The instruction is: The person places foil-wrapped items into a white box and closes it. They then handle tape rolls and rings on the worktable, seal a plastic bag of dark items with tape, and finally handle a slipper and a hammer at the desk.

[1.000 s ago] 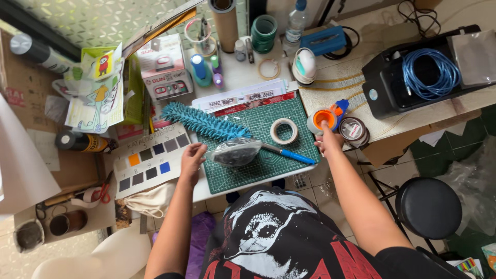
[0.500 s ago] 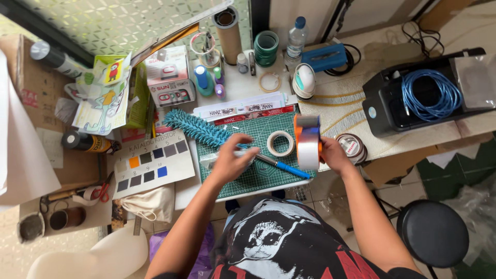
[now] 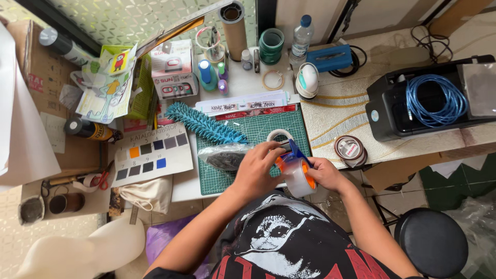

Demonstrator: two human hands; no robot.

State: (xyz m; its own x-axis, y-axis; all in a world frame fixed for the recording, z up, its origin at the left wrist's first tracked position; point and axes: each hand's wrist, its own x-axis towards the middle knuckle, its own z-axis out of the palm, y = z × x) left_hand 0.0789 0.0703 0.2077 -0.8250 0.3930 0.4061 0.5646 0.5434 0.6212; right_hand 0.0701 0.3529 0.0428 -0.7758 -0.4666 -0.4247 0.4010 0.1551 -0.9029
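My right hand (image 3: 324, 174) grips an orange and blue tape dispenser (image 3: 295, 170) loaded with a roll of clear tape, held over the near edge of the green cutting mat (image 3: 254, 135). My left hand (image 3: 258, 166) closes on the dispenser's front end, fingers on the tape. Just left of that hand a clear bag with a dark thing inside (image 3: 223, 157) lies on the mat. A fluffy teal duster (image 3: 203, 123) and a white tape roll (image 3: 279, 136) rest farther back on the mat.
A colour swatch card (image 3: 151, 153) lies left of the mat. A black box holding a coiled blue cable (image 3: 432, 99) sits at the right, a tape roll (image 3: 350, 149) beside it. Bottles, cartons and cups crowd the back. A black stool (image 3: 433, 241) stands lower right.
My right hand has carried the tape dispenser from the mat's right side toward my body. My left hand left the clear bag and joined it on the dispenser.
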